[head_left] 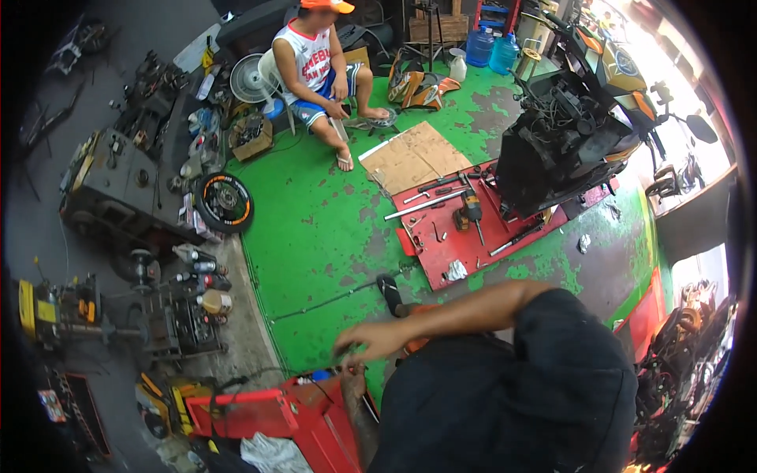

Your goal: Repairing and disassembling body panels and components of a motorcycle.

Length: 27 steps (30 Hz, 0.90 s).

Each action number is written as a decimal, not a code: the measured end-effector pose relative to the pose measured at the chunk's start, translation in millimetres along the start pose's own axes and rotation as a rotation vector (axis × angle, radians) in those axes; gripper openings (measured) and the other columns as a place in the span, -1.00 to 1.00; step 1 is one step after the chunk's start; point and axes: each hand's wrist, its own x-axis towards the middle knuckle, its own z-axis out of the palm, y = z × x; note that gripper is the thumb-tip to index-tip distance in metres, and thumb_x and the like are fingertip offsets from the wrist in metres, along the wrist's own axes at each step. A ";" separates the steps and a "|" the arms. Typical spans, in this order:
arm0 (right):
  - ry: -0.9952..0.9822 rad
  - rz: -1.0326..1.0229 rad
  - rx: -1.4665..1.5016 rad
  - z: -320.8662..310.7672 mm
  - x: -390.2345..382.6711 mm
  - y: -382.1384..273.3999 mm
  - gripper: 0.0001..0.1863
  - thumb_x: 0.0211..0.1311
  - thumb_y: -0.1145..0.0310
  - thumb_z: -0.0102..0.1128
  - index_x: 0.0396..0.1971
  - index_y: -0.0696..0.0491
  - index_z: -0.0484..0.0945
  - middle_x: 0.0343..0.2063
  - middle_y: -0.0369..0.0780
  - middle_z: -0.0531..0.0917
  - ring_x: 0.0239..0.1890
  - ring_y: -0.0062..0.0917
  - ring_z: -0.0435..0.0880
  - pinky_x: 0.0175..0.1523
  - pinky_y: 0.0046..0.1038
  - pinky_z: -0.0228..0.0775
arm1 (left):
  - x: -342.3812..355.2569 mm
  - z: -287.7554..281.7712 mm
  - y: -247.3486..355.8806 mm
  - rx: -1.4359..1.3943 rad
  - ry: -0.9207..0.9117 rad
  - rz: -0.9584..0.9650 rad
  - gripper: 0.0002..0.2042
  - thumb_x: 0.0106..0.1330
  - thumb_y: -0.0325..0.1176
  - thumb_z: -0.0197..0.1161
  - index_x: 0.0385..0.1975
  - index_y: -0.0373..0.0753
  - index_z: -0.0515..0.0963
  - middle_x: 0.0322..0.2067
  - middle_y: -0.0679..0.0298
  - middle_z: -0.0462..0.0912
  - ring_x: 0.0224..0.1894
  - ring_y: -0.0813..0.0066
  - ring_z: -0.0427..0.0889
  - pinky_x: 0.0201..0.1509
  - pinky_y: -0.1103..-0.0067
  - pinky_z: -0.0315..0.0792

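Right hand [377, 340] is stretched across over the red toolbox [311, 414] at the bottom, fingers curled loosely round what looks like a thin tool, too blurry to say for sure. The left hand isn't anywhere in shot. Further out on the green floor [315, 229] there's a red ramp [461, 229] with a drill [471, 209] on it, next to a stripped motorcycle [564, 142], and another person [319, 67] sits on a chair.

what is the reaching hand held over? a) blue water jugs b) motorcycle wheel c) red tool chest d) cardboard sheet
c: the right hand reaches across the body and hangs just above the open red tool chest at the lower edge, far from the cardboard sheet.
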 end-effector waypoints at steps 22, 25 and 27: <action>1.135 1.213 -0.120 -376.0 -186.5 232.1 -0.59 0.18 0.14 0.11 -0.03 0.04 0.59 -0.10 -0.07 0.67 -0.04 -0.24 0.64 0.08 -0.30 0.46 | 575.5 -70.2 259.1 -0.958 -0.595 -0.736 -0.78 0.39 -0.37 0.00 -0.26 -0.47 0.37 -0.23 0.04 0.46 -0.25 0.28 0.49 -0.11 0.45 0.44; 1.379 1.187 -0.057 -408.8 -170.1 242.7 -0.60 0.18 0.14 0.12 -0.06 0.06 0.59 -0.15 -0.06 0.68 -0.07 -0.24 0.65 0.08 -0.31 0.46 | 694.3 -36.9 334.2 -0.640 -0.694 -0.433 -0.77 0.37 -0.36 0.06 -0.25 -0.48 0.41 -0.26 0.05 0.49 -0.27 0.27 0.51 -0.10 0.44 0.46; 1.430 1.254 -0.035 -420.7 -166.9 254.7 -0.61 0.18 0.16 0.11 -0.08 0.07 0.60 -0.20 -0.05 0.68 -0.11 -0.24 0.66 0.04 -0.31 0.48 | 762.2 -15.3 392.6 -0.401 -0.753 -0.110 -0.75 0.34 -0.34 0.12 -0.23 -0.48 0.45 -0.30 0.06 0.53 -0.28 0.26 0.53 -0.09 0.44 0.48</action>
